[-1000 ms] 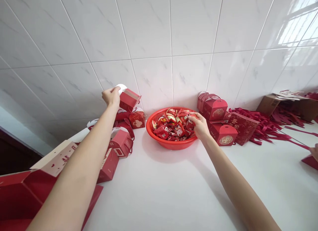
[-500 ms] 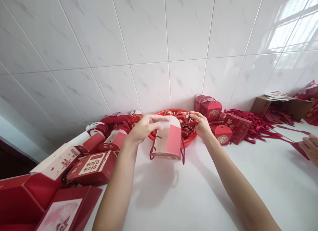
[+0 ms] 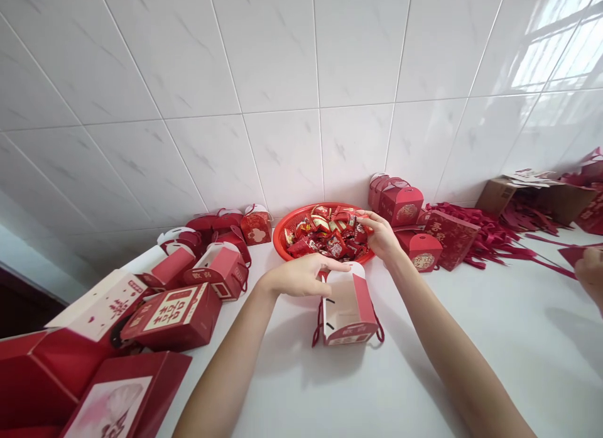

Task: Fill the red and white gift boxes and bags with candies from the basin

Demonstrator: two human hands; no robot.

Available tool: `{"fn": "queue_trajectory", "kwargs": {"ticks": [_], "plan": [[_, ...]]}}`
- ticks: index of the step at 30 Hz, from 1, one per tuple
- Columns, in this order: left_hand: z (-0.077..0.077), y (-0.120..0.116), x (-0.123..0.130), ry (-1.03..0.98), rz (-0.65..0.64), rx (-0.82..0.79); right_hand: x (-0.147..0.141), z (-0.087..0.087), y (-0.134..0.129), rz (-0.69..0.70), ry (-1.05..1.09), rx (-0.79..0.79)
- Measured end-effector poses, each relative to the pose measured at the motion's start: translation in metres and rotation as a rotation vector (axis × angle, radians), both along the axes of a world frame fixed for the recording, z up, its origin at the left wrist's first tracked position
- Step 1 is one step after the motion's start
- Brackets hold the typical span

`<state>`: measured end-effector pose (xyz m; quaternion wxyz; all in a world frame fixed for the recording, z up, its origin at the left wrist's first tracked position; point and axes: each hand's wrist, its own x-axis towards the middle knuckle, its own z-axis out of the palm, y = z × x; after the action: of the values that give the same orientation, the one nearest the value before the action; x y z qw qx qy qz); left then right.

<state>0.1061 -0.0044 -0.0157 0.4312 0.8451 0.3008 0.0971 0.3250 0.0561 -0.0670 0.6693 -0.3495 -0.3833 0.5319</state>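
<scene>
Box (image 3: 349, 307), just below centre of the frame, was gripped by its far end in my left hand (image 3: 306, 276), probably to keep its open side up; my right hand (image 3: 380, 234) reached over the red basket (image 3: 279, 237) behind, against wrapped sweets (image 3: 335, 244), whether pinching one I couldn't tell

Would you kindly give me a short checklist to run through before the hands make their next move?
1. Box open: ok, its pale inside shows.
2. Left hand on the box: ok, at its rounded flap.
3. Right hand at the basket: ok, over its right side.
4. Candies in the basket: ok, a pile shows.
5. Candy gripped by the right hand: cannot tell.
6. Box resting on the table: cannot tell.
</scene>
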Motion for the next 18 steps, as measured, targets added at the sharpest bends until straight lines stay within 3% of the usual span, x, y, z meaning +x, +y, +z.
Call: {"fn": "queue_trajectory", "kwargs": {"ticks": [7,13,18], "plan": [[-0.020,0.020,-0.002,0.098,-0.153,-0.013,0.001,-0.002,0.001,0.047,0.000,-0.019],[-0.021,0.019,-0.004,0.117,-0.191,-0.027,-0.002,0.003,-0.003,0.059,-0.039,-0.064],[-0.015,0.014,-0.003,0.168,-0.159,-0.026,-0.008,0.021,-0.020,0.161,-0.078,-0.018]]}}
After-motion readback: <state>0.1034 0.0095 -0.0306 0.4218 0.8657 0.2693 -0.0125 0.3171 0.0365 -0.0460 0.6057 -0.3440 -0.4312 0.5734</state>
